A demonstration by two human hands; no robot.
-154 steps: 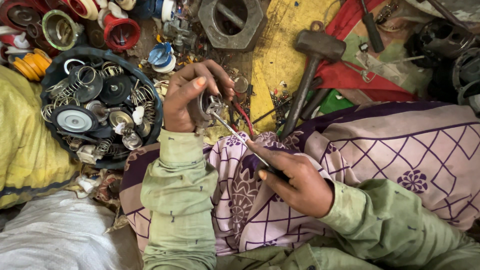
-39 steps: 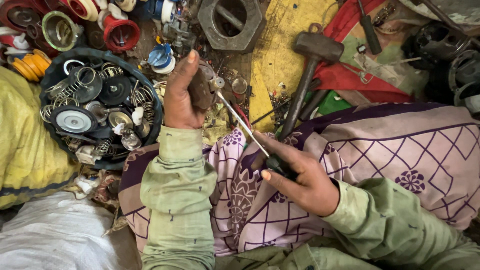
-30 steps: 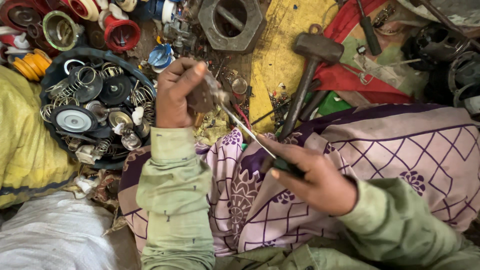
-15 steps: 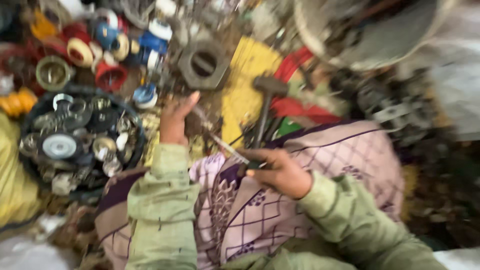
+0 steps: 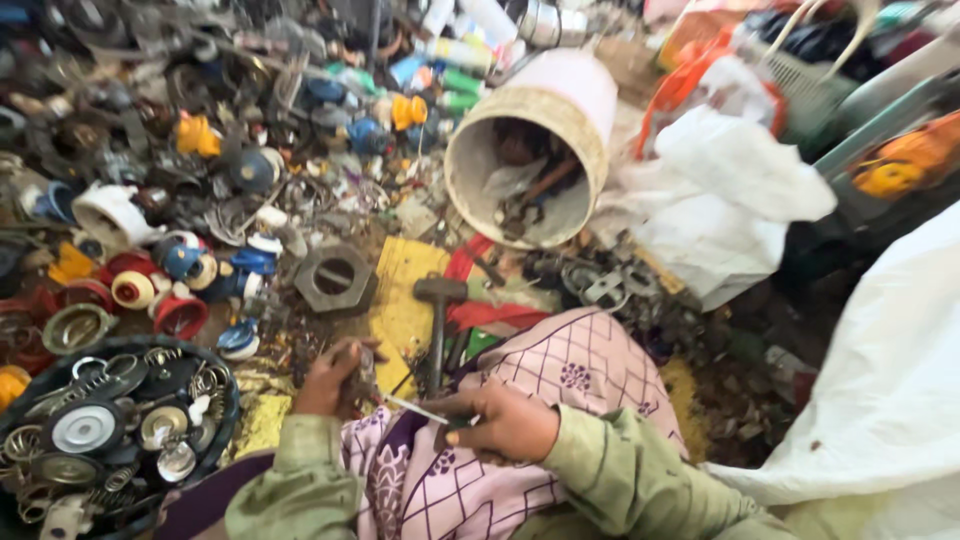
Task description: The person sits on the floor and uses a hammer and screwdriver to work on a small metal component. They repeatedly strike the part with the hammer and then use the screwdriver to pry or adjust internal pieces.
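My left hand (image 5: 330, 378) is closed around a small metal part (image 5: 362, 372), held just above my lap. My right hand (image 5: 500, 420) grips the dark handle of a thin screwdriver (image 5: 415, 408), whose shaft points left to the part. Both sleeves are pale green, and a pink patterned cloth (image 5: 560, 380) covers my knees. A hammer (image 5: 438, 320) lies on a yellow sheet (image 5: 405, 310) just beyond my hands.
A round dark tray (image 5: 225, 400) of springs and metal discs sits at lower left. A large hex nut (image 5: 335, 280) lies near the yellow sheet. A tipped woven bucket (image 5: 585, 150) is farther back. White bags (image 5: 890, 400) fill the right. Scattered red and blue parts cover the floor.
The view has lifted and pulled back, so the bucket and far clutter now show. My hands sit lower in view, still holding the small part and the screwdriver together.
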